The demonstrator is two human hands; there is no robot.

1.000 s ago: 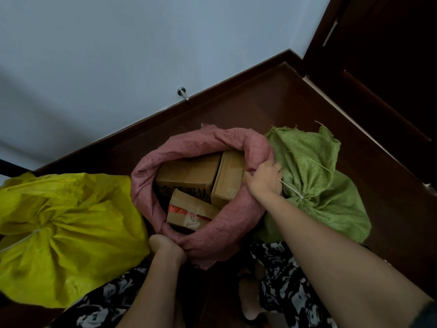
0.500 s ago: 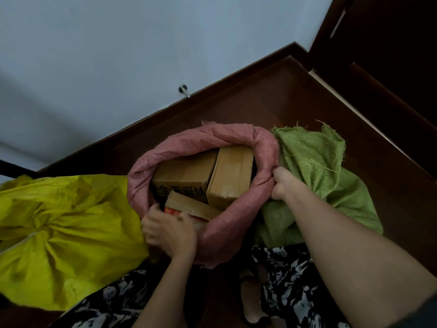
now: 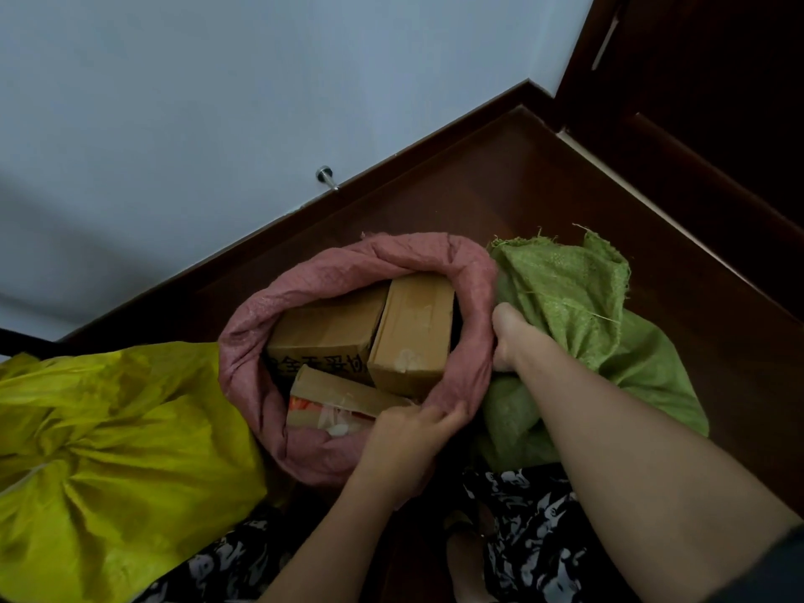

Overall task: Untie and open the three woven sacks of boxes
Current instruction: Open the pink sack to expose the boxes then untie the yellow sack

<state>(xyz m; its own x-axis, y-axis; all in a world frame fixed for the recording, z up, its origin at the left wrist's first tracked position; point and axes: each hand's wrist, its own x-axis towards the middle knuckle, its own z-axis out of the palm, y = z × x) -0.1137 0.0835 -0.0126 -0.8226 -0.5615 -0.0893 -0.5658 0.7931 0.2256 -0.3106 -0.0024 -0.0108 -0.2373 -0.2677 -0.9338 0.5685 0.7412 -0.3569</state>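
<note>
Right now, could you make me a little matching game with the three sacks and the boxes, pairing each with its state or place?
Column one:
1. pink sack
2. yellow sack
3. green sack
4. cardboard boxes

Column two:
A. gathered shut, at the left
B. inside the open sack
C. mouth rolled open, in the middle
D. bunched shut, at the right

Pairs: 1-C, 2-A, 3-D, 4-B
</note>
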